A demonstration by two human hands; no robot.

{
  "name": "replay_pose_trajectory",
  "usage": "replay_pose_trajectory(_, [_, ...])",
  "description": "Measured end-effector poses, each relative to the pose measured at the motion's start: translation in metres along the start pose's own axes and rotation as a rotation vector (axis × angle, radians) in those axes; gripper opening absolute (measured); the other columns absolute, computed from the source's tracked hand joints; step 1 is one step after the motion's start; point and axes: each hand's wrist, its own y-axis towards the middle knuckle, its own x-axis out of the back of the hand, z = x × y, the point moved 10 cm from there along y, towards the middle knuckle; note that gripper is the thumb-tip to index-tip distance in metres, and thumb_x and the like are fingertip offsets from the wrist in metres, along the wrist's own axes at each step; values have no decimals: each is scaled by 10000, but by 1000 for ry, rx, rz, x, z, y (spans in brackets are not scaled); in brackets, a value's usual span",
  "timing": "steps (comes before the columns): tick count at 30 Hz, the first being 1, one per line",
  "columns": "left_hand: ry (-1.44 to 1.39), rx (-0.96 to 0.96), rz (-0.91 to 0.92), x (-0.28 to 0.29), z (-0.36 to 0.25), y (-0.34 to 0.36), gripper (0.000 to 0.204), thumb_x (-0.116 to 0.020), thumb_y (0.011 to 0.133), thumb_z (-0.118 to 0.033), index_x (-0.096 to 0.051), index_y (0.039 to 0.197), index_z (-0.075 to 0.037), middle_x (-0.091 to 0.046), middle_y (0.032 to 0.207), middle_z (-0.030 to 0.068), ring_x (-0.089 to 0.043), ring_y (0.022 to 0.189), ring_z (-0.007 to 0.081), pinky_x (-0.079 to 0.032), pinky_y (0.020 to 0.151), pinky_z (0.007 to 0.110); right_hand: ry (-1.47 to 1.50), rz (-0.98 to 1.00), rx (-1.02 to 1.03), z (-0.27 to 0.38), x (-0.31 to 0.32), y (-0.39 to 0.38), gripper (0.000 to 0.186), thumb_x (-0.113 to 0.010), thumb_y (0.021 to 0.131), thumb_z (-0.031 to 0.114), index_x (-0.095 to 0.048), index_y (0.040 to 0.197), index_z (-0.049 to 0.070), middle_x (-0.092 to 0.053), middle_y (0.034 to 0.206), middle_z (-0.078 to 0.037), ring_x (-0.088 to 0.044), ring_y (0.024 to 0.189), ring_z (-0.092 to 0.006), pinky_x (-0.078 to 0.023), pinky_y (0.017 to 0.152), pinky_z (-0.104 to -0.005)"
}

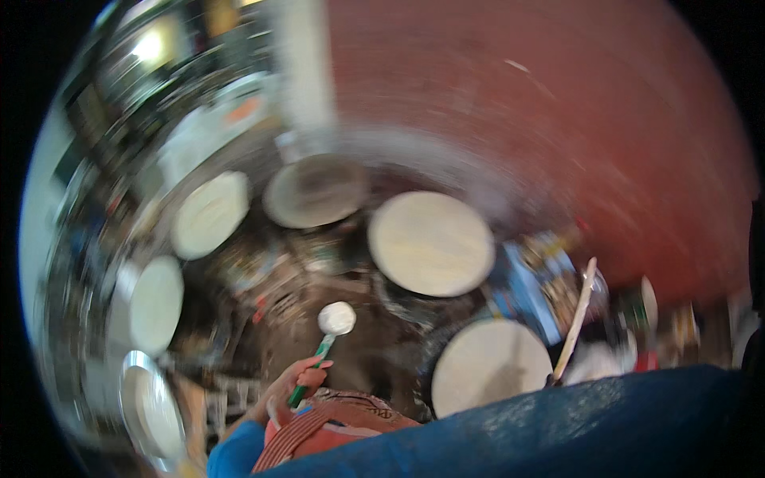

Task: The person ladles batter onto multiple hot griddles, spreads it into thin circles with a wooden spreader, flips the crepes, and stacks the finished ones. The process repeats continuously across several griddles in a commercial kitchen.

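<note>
My left hand [307, 379] is closed around the green handle of a ladle [326, 344], in the lower middle. White stuff fills or coats the ladle's round head, which points away from me over the dark brown floor. A blue sleeve [558, 418] stretches across the lower right, close to the camera; my right hand does not show. To the right of the ladle lies a round pan with a pale surface [486, 366], partly covered by the sleeve. Farther off is another pale round pan [431, 244]. A long wooden stick [575, 323] slants up from the sleeve's edge.
More pale round pans stand in an arc at the left, one [210, 215] farther back and one [156, 305] nearer. A greyish round pan [316, 191] sits at the back. Nearest on the left is a shiny metal basin [143, 398]. A red wall [542, 103] rises behind.
</note>
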Motion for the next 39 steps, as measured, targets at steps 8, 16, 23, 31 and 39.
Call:
replay_pose_trajectory(8, [-332, -705, 391, 92, -31, -196, 221, -433, 961, -220, -480, 1172, -177, -340, 589, -9, -302, 435, 64, -279, 329, 197, 201, 1071, 882, 425, -262, -293, 306, -669, 792, 261, -647, 960, 6, -662, 828, -155, -622, 753, -256, -474, 736, -345])
replay_pose_trajectory(16, [-152, -1510, -270, 305, -54, -462, 406, -514, 866, -61, -342, 1212, -187, -436, 690, 35, -393, 452, 90, -312, 348, 197, 160, 1181, 1927, 614, -277, -793, 296, -635, 789, 344, -641, 921, 79, -639, 801, -155, -602, 765, -352, -470, 663, -425])
replay_pose_trajectory(23, [-558, -1344, -691, 575, -99, -583, 173, -511, 869, -113, -377, 976, -136, -390, 607, 19, -334, 404, 86, -281, 324, 227, -136, 1069, 2670, 590, -202, -1130, 271, -603, 742, 378, -630, 732, 109, -616, 669, -151, -612, 664, -337, -465, 598, -459])
replay_pose_trajectory(31, [-645, -1274, -488, 556, -113, -590, 126, -496, 878, -107, -377, 850, -75, -348, 525, -20, -283, 358, 62, -250, 282, 223, -333, 1155, 2437, 556, -273, -1108, 364, -557, 793, 446, -657, 915, 118, -641, 794, -170, -618, 752, -347, -477, 673, -460])
replay_pose_trajectory(39, [-625, -1621, -165, 351, -89, -729, 63, -488, 940, -218, -451, 951, -168, -325, 550, -51, -281, 384, 12, -190, 260, 152, 393, 1260, 2246, 638, -163, -1048, 299, -625, 795, 341, -659, 929, 76, -640, 751, -158, -603, 647, -339, -470, 614, -424])
